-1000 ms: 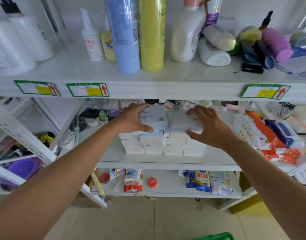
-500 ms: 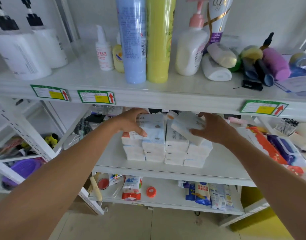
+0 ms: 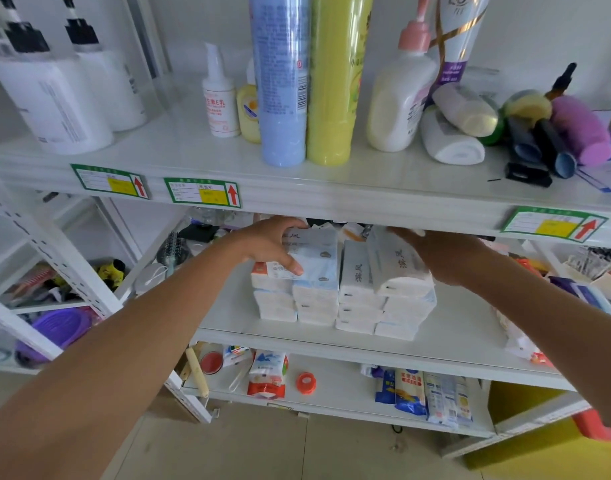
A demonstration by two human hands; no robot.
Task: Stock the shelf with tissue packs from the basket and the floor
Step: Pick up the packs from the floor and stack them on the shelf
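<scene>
A block of stacked white tissue packs [image 3: 345,306] stands on the middle shelf [image 3: 453,341] of a white rack. My left hand [image 3: 267,244] grips a pale blue tissue pack [image 3: 314,258] lying on top of the left stacks. My right hand [image 3: 446,254] holds a white tissue pack [image 3: 397,268] tilted over the right stacks, its near end resting on the top pack. Both hands reach under the upper shelf edge. No basket is in view.
The upper shelf [image 3: 228,157] carries pump bottles, tall blue and yellow cans and lotion tubes, close above my hands. Wipe packets [image 3: 588,296] crowd the middle shelf's right end, brushes its left. The bottom shelf [image 3: 349,393] holds small packets. Tiled floor lies below.
My right hand has lifted and turned the white pack so that it lies lengthwise over the right stacks. My left hand stays on the blue pack. The camera has tilted up.
</scene>
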